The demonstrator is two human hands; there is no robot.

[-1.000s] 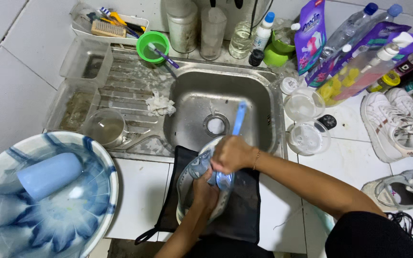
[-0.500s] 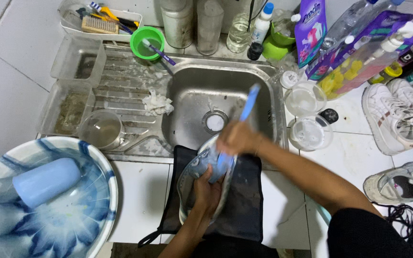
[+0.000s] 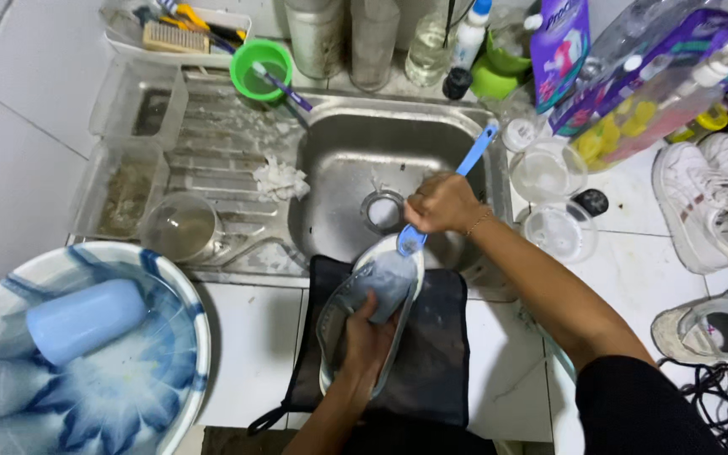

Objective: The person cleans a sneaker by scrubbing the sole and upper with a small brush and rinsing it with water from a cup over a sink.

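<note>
A grey-blue sneaker (image 3: 381,282) with a white sole lies on a dark cloth (image 3: 431,362) at the sink's front edge. My left hand (image 3: 366,337) grips it from below, fingers inside the opening. My right hand (image 3: 441,204) holds a blue long-handled brush (image 3: 444,190), its head resting at the shoe's toe and its handle pointing up and to the right over the steel sink (image 3: 364,143).
A blue-and-white basin (image 3: 170,295) with a pale blue cup (image 3: 86,318) stands at the left. Clear containers (image 3: 549,168), a green cup (image 3: 261,74), bottles and refill pouches crowd the sink's back and right. White sneakers (image 3: 709,202) lie on the right counter.
My right hand has drawn the brush from the middle of the shoe up to its toe, toward the sink. My left hand keeps hold of the shoe.
</note>
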